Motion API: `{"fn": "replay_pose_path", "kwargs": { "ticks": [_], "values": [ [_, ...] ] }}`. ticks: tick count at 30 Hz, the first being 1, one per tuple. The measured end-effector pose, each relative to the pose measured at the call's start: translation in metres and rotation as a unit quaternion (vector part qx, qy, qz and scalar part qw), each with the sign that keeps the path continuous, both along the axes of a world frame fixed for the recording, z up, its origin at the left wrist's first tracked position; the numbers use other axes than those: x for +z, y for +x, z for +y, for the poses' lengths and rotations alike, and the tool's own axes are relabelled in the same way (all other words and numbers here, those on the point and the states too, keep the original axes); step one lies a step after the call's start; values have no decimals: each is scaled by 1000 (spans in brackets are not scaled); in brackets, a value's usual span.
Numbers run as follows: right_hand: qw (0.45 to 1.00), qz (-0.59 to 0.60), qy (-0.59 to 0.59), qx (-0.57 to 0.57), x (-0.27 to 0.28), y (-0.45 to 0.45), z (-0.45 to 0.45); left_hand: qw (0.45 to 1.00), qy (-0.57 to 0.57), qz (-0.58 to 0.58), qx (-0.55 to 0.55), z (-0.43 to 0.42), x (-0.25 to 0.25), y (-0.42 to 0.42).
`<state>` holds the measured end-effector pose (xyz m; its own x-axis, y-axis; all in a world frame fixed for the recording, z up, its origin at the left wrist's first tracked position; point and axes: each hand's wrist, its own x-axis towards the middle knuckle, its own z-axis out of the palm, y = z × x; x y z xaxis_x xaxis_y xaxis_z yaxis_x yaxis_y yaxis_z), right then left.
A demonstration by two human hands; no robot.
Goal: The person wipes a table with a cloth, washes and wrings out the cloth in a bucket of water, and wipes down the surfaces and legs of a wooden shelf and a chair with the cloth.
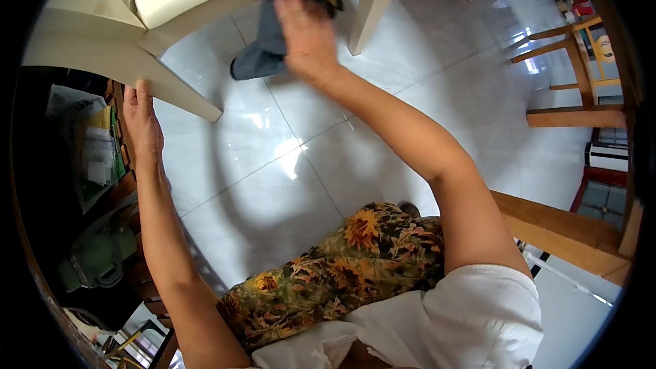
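A cream-coloured chair (pixel 89 44) with a pale seat fills the upper left of the head view. My left hand (pixel 145 126) grips the lower edge of its frame near a leg, one digit in front and the others partly hidden behind. Under the seat's edge, my right hand (pixel 307 37) presses a dark grey cloth (pixel 270 44) against the front rail. Part of the cloth hangs down to the left of the hand. Motion blurs the right fingers and the upper part of the cloth.
Glossy pale floor tiles (pixel 273 157) lie below. At the left, a dark shelf holds papers in a clear bag (pixel 96 147) and a green container (pixel 96 260). Wooden chair (pixel 581 75) stands at the right, near a wooden beam (pixel 560 229).
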<state>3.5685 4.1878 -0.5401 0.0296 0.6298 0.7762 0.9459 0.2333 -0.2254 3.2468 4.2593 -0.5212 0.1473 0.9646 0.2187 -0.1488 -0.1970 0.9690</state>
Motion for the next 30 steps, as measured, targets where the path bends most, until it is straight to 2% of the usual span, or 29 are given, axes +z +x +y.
{"fn": "replay_pose_path", "kwargs": {
  "ticks": [1, 4, 7, 8, 10, 12, 16, 18, 20, 23, 24, 26, 28, 30],
  "values": [
    [999, 37, 5, 3, -3, 14, -1, 1000, 0, -1, -2, -1, 1, -1],
    [992, 31, 56, -111, 16, 51, -9, 1000, -1, 14, -2, 1, -1, -8],
    [991, 93, 31, -87, 22, 30, -7, 1000, -2, 0, -2, 2, -4, -9],
    [991, 96, 55, -75, 18, 21, -2, 1000, -2, -9, -2, 2, -3, -8],
    [998, -39, -5, -58, 6, 9, 5, 1000, -2, 4, -4, 6, -3, -11],
    [995, -91, -15, 21, 3, -11, 7, 1000, -4, 15, -11, 7, -3, -13],
    [991, -21, -132, -3, 15, 15, -9, 1000, -6, 7, -7, 8, -3, -13],
    [994, -20, 93, -44, 6, 53, 0, 1000, 2, 13, -24, 9, -2, -15],
    [992, -17, 82, -97, 19, 65, -11, 1000, -3, 9, -19, 5, -3, -14],
    [976, 40, 124, -172, 27, 36, 1, 1000, -4, -8, -3, 3, -1, -6],
    [991, 90, 81, -64, 21, 27, 0, 1000, -7, -5, 0, 5, -2, -7],
    [998, -15, 29, -51, 12, 16, 7, 1000, -9, -1, 3, 11, -7, -10],
    [996, -91, -3, 10, 17, -9, 14, 1000, 3, -4, 6, 11, -6, -5],
    [993, -74, -33, 85, 29, -37, 13, 1000, -6, 5, 8, 11, -9, -6]
  ]
}}
